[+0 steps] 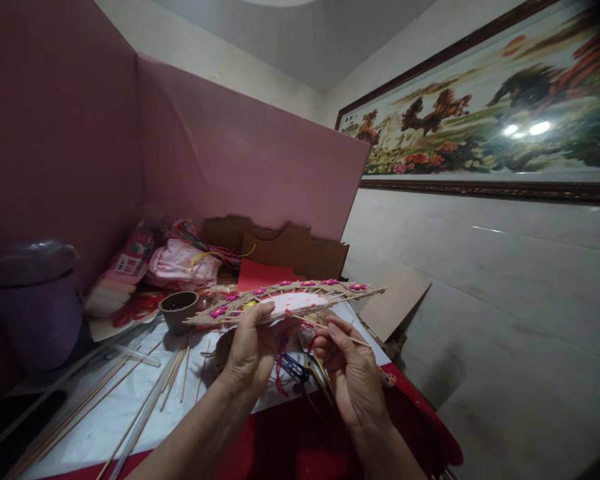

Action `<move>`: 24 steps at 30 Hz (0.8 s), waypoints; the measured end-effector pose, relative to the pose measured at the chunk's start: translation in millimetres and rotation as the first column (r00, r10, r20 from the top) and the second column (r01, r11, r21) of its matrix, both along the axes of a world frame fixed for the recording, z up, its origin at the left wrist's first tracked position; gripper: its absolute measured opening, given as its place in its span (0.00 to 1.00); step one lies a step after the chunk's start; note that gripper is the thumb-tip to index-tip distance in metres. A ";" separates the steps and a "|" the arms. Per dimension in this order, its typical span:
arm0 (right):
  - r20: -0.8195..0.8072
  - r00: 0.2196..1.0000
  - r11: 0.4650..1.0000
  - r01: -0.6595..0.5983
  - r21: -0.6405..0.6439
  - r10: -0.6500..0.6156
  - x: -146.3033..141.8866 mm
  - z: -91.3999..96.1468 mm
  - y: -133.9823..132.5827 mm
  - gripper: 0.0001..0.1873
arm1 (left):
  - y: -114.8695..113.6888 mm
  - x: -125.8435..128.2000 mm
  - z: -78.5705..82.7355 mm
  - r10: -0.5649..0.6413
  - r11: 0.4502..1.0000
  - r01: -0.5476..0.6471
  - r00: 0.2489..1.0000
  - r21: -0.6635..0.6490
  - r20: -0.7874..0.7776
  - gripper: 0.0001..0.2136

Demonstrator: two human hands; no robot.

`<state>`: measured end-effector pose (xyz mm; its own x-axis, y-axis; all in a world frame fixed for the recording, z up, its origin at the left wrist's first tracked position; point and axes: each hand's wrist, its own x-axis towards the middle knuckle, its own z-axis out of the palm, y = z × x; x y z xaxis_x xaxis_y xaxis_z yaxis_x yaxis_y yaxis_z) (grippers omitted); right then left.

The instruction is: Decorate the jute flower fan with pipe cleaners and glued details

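My left hand [253,348] grips the near edge of a fan-shaped craft piece [300,303], thumb on top and the other fingers hidden underneath. The piece is seen nearly edge-on, with a twine-wrapped border, small magenta flowers and a white panel with coral dots. A thin wooden stick [361,343] is pinched between the thumb and fingers of my right hand [353,367], its far end close to the dotted panel. Red cord [281,383] hangs below the piece. Blue-handled scissors [295,367] lie between my hands, partly hidden.
A brown cup [179,311] of dark contents stands left of the piece. Loose sticks [176,373] lie on the white sheet [95,427]. Behind are pink dotted fabric [184,264], cut cardboard [295,250] and red paper [265,272]. A purple bin [35,307] is far left.
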<state>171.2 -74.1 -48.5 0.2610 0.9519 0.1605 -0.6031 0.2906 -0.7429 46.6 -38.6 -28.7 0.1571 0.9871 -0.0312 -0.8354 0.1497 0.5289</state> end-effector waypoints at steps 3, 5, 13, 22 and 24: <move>-0.001 1.000 1.000 -0.005 0.005 0.005 0.4 -0.5 -0.7 0.12 | 0.1 -0.9 -1.2 -0.004 1.000 0.004 1.000 0.001 0.011 0.05; -0.004 1.000 1.000 -0.010 0.000 0.010 0.7 -0.4 -1.0 0.12 | 1.0 -1.5 -2.2 -0.009 1.000 0.009 1.000 0.009 0.016 0.04; -0.002 1.000 0.999 0.010 -0.037 -0.010 -0.1 -2.7 -0.2 0.13 | 0.7 2.7 -2.9 0.024 1.000 -0.022 0.997 -0.021 0.078 0.02; 0.020 1.000 0.999 -0.005 -0.041 0.006 -0.7 -8.8 6.6 0.13 | 4.3 6.4 -6.1 0.032 0.998 -0.028 0.997 -0.048 0.072 0.05; 0.024 1.000 0.999 -0.006 -0.047 0.007 -0.3 -7.7 7.9 0.12 | 5.8 5.4 -7.9 0.027 0.999 -0.024 0.996 -0.044 0.089 0.05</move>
<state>171.0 -66.1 -56.2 0.2511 0.9602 0.1220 -0.5863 0.2512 -0.7701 52.0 -32.8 -36.6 0.1360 0.9888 -0.0608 -0.8828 0.1488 0.4457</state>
